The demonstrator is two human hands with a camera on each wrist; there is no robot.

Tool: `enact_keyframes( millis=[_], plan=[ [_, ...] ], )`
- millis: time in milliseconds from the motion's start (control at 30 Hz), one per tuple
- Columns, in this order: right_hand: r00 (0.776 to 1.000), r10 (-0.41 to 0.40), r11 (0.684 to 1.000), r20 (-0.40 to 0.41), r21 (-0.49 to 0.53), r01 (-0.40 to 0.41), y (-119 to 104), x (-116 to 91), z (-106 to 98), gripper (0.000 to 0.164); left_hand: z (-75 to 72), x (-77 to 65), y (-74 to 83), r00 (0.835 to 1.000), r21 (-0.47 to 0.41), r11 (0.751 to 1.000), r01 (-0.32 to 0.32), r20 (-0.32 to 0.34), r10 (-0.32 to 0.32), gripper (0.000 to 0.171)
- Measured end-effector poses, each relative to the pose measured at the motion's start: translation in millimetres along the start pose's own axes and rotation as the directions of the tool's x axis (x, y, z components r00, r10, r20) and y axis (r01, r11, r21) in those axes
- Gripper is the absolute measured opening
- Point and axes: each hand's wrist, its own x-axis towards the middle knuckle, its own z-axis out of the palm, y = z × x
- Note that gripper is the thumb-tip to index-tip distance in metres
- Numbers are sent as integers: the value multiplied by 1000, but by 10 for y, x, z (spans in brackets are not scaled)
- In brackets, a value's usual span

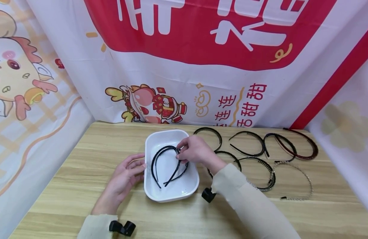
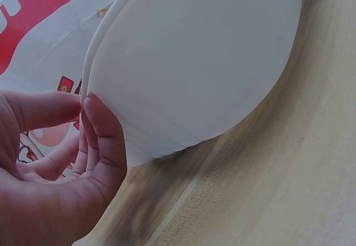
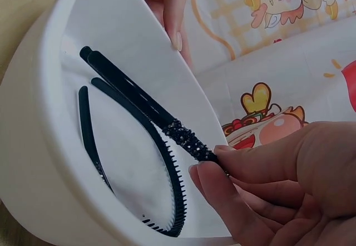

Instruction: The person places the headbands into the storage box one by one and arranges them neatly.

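Observation:
A deep white plastic basin point(image 1: 146, 186) sits on the wooden table in front of me. My left hand point(image 1: 124, 179) holds its left rim, thumb and finger at the lip in the left wrist view. Over the basin, my right hand point(image 1: 194, 151) pinches a black headband point(image 3: 189, 141) by its glittery, beaded stretch, thumb against fingers. The held band's plain black ends point down into the basin. Beneath it, a toothed black headband point(image 3: 177, 185) lies inside against the white wall.
Right of the basin several more headbands lie spread out: toothed black ones point(image 1: 249, 133), a dark red one point(image 1: 314, 149) and a thin clear, sparkly one point(image 1: 311, 186). A printed cloth point(image 1: 187, 76) hangs behind the table point(image 1: 91, 159) and along its sides.

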Motion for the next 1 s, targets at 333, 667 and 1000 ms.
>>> enact_keyframes(
  millis=[333,667,1000],
  plan=[
    [1000,9,1000,16,27,-10,22,21,-9,36,6,-7,14,1000,5,1000,6,-4,-6,56],
    [1000,9,998,-19,57,-8,34,29,9,28,5,-5,12,1000,7,1000,9,-5,-9,57],
    [999,21,996,-40,90,-17,26,35,18,28,10,3,4,1000,-3,1000,9,-2,-9,57]
  ],
)
